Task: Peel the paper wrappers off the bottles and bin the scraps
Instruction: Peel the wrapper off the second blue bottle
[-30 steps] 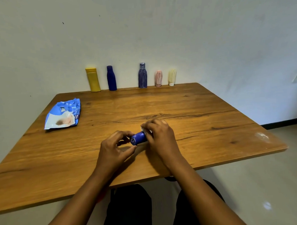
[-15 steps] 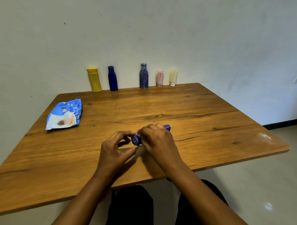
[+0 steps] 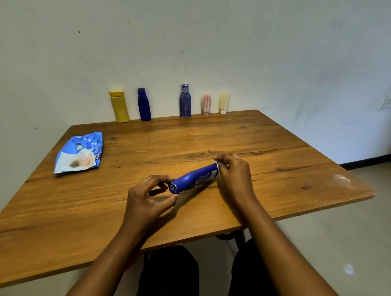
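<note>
Pale wall at the back, wooden table (image 3: 211, 134) hard against it. Down front, two bare forearms in over the near edge. On one side the left hand (image 3: 145, 198), curled, thumb and fingertips pinching the near round end of the blue bottle (image 3: 194, 177). At the far end the right hand (image 3: 235, 175), fingers bunched tight on a bit of white paper (image 3: 217, 167) right at the bottle's tip.

Over on the table's left side, flat on the wood, a blue and white pouch (image 3: 79, 153), well apart from both hands.

Back to the blue bottle: on its side, front centre of the table, slanting away to the right, white label showing on its flank. Touching the wood or just off it? Cannot tell.

Along the far edge by the wall, five more in a row, all upright: yellow bottle (image 3: 120, 107), dark blue bottle (image 3: 144, 104), then striped bottle (image 3: 185, 101), pink bottle (image 3: 206, 104) and cream bottle (image 3: 224, 102), those last three looking wrapped.
</note>
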Tool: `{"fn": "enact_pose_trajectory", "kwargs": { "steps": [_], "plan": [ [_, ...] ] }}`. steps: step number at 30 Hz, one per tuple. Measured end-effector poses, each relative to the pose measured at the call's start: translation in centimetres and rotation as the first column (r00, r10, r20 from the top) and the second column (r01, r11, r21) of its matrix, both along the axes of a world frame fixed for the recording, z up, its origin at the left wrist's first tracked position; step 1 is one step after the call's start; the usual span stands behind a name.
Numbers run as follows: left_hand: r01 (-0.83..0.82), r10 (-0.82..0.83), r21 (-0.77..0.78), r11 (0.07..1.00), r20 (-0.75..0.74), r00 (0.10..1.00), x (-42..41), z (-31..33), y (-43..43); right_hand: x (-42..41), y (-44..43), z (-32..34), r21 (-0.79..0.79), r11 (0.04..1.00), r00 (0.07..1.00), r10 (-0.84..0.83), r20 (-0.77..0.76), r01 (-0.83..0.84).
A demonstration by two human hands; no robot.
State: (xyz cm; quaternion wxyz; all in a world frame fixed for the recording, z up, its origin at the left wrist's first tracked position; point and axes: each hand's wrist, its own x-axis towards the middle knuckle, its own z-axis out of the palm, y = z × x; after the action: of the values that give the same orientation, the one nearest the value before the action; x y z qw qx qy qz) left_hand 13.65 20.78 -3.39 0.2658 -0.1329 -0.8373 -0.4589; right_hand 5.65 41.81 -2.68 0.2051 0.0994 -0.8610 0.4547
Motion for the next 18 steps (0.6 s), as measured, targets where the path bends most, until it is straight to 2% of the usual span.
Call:
{"fn": "enact_pose_trajectory", "kwargs": {
  "steps": [3,6,8,9,12,14,16,18],
  "plan": [
    [-0.014,0.014,0.001,1.000,0.002,1.000,-0.1,-0.1,0.0,1.2,-1.8,-0.2,0.052,0.998,0.998,0.026,-0.062,-0.023],
    [-0.027,0.027,0.006,1.000,0.007,1.000,-0.2,-0.2,0.0,4.8,-5.2,-0.2,0.236,0.956,0.944,0.230,-0.238,-0.173],
    [-0.028,0.028,-0.010,1.000,0.009,1.000,-0.2,-0.3,0.1,5.2,-5.8,-0.3,0.325,0.920,0.908,0.313,-0.277,-0.219],
    [-0.030,0.030,-0.017,0.999,0.012,0.999,-0.2,-0.3,0.1,4.7,-5.2,-0.4,0.304,0.931,0.919,0.289,-0.269,-0.203],
    [-0.039,0.039,-0.026,0.999,0.007,0.999,-0.1,-0.3,0.0,1.6,-1.9,-0.9,0.091,0.996,0.988,0.035,-0.147,-0.022],
    [-0.038,0.038,-0.026,0.999,0.000,0.999,-0.2,-0.3,0.0,0.5,-0.5,-1.0,-0.002,0.999,0.995,-0.041,-0.088,0.041],
    [-0.041,0.041,-0.019,0.999,0.004,0.999,-0.2,-0.1,0.0,1.4,-1.8,-0.4,0.043,0.999,0.992,0.019,-0.126,-0.014],
    [-0.046,0.046,-0.004,0.999,0.008,0.999,-0.2,-0.2,0.1,3.6,-4.3,-0.2,0.174,0.977,0.961,0.165,-0.222,-0.128]
  ]
}}
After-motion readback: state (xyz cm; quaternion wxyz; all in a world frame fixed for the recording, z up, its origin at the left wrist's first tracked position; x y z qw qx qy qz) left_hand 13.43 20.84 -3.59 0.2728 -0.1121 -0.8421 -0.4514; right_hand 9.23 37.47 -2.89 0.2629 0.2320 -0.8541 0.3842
